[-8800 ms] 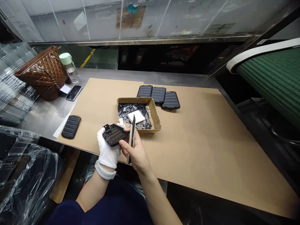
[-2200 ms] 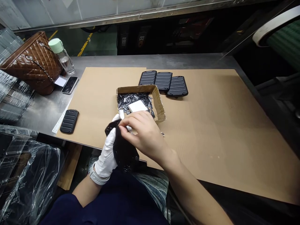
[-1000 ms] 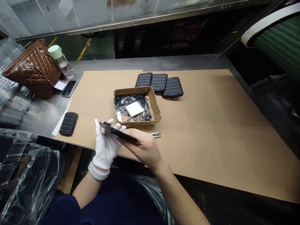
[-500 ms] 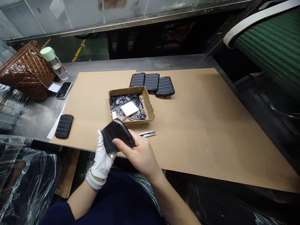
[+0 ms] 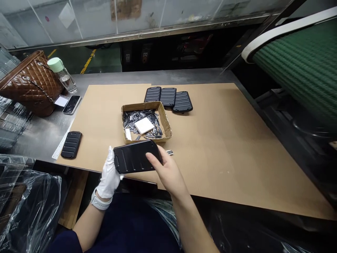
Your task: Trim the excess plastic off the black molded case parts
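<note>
A black ribbed panel [image 5: 134,156] is held between both hands above the near edge of the cardboard sheet [image 5: 210,140]. My left hand [image 5: 109,179], in a white glove, grips its left end. My right hand [image 5: 168,168], ungloved, has its thumb on the top face and its fingers behind the right end, partly hidden. Just beyond the panel sits a cardboard box [image 5: 165,123] of small dark pieces [image 5: 131,117], with a white square block [image 5: 144,125] on them. A white-and-black item [image 5: 170,152] shows partly beside my right hand.
Three similar panels [image 5: 168,97] overlap behind the box, and another [image 5: 71,144] lies at the left. A phone [image 5: 72,104], a bottle [image 5: 67,80] and a brown bag [image 5: 34,80] stand farther left. A green ribbed belt [image 5: 302,59] hangs at the upper right.
The held panel has turned from a tilted pose to lie nearly level across, showing more of its ribbed face. My right hand has moved right; my left hand has shifted slightly left.
</note>
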The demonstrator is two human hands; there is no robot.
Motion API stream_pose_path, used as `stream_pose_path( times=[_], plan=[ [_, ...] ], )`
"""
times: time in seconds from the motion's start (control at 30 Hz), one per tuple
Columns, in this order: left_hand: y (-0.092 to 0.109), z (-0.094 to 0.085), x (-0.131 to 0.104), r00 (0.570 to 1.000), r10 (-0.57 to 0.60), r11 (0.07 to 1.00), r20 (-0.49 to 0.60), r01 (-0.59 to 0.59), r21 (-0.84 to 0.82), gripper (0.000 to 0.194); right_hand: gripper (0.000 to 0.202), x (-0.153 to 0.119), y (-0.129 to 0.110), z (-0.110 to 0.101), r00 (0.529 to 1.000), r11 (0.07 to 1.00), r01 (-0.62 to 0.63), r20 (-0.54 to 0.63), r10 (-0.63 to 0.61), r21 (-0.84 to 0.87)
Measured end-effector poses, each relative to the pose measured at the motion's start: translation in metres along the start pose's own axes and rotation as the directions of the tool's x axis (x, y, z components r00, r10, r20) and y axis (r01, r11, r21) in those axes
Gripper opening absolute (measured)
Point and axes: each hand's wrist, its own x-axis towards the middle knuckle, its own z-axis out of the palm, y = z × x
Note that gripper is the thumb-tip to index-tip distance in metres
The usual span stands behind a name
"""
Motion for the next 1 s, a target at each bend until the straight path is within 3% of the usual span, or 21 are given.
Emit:
stream_pose_path(
  times=[0.13,0.2,0.47,0.53,0.6,0.67,0.8,0.9,0.97,1.0],
  plan=[
    [0.012,0.01,-0.003,0.996,-0.032,0.999,0.089,0.028,0.045,0.036,0.045,-0.002,0.023,-0.011,0.963,0.906,-0.243,-0.024,0.268,0.346],
    [0.012,0.017,-0.005,0.992,-0.069,0.996,0.11,0.063,0.058,0.035,0.046,-0.006,0.03,-0.012,0.934,0.834,-0.294,-0.043,0.354,0.467],
    [0.001,0.034,-0.011,0.997,-0.061,0.998,-0.049,0.062,0.015,0.026,0.025,-0.022,0.031,-0.017,0.891,0.693,-0.267,-0.101,0.442,0.67],
    [0.0,0.034,-0.009,0.997,-0.082,0.996,-0.002,0.082,0.037,0.019,0.017,-0.025,0.03,-0.023,0.856,0.617,-0.323,-0.057,0.514,0.718],
    [-0.001,0.035,-0.006,0.989,-0.134,0.989,0.063,0.13,0.067,0.024,0.015,-0.028,0.031,-0.03,0.828,0.561,-0.371,-0.01,0.561,0.74],
    [-0.002,0.038,-0.003,0.975,-0.207,0.977,0.083,0.201,0.074,0.027,0.015,-0.032,0.033,-0.035,0.823,0.543,-0.385,0.011,0.568,0.747],
    [-0.014,0.041,-0.005,0.953,-0.297,0.952,0.062,0.29,0.102,0.022,0.011,-0.048,0.036,-0.042,0.857,0.565,-0.3,-0.043,0.513,0.768],
    [-0.028,0.034,-0.006,0.939,-0.322,0.912,0.116,0.275,0.306,0.019,0.015,-0.069,0.031,-0.058,0.895,0.623,-0.147,-0.165,0.415,0.769],
    [-0.038,0.027,0.004,0.933,-0.317,0.874,0.168,0.219,0.435,0.029,0.026,-0.089,0.023,-0.081,0.904,0.735,0.018,-0.325,0.278,0.678],
    [-0.042,0.023,0.011,0.94,-0.294,0.858,0.176,0.178,0.482,0.033,0.03,-0.102,0.017,-0.097,0.875,0.816,0.123,-0.45,0.179,0.565]
  ],
)
